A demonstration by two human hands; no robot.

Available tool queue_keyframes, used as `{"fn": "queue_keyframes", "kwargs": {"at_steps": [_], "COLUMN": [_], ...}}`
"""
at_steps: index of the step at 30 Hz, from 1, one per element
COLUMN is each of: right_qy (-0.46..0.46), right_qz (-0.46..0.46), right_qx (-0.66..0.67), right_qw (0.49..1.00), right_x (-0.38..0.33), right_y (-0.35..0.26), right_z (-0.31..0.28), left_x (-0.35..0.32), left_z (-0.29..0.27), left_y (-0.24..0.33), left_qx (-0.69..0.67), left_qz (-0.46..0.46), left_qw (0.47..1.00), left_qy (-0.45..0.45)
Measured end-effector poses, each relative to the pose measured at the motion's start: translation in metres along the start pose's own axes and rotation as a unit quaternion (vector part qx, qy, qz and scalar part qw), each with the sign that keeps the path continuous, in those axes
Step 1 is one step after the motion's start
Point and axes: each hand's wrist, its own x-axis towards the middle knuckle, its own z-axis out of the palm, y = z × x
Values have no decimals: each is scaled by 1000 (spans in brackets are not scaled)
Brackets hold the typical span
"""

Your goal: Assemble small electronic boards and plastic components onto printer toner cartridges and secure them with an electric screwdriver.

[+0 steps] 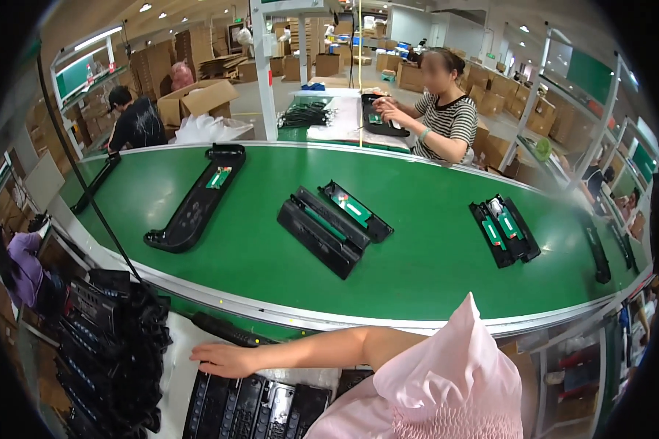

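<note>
From the lower right, my right arm in a pink sleeve reaches across to the left. My right hand (225,361) lies palm down with fingers extended at the far end of a row of black plastic housings (243,406). It touches or hovers just over them; which, I cannot tell. Nothing shows gripped in it. Just beyond the hand, a long black part (223,329) lies along the conveyor's near edge. To the hand's left rises a stack of black plastic parts (99,351). My left hand is out of the picture.
A green conveyor belt (425,285) carries a long black housing (198,197), an angled pair of black parts (326,230) and black pieces with green boards (501,230). Across it, a person in a striped shirt (458,121) handles a black housing (388,128). A dark cable (88,183) hangs at left.
</note>
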Motion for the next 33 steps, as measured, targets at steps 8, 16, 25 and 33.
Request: {"fn": "queue_keyframes", "kwargs": {"at_steps": [8,16,25,33], "right_qy": [-22,-20,7,16], "right_qz": [-4,35,18,-16], "right_qx": [40,63,84,80], "right_qw": [999,997,996,997], "right_x": [-12,-23,-33,-84], "right_y": [-11,-11,-13,-26], "right_z": [-2,-4,-16,-14], "left_x": [0,-8,2,31], "left_z": [24,24,32,63], "left_y": [-31,-25,5,-24], "left_qx": [70,-21,-118,-232], "left_qz": [121,126,72,48], "left_qw": [990,990,986,962], "left_qy": [16,61,94,138]}}
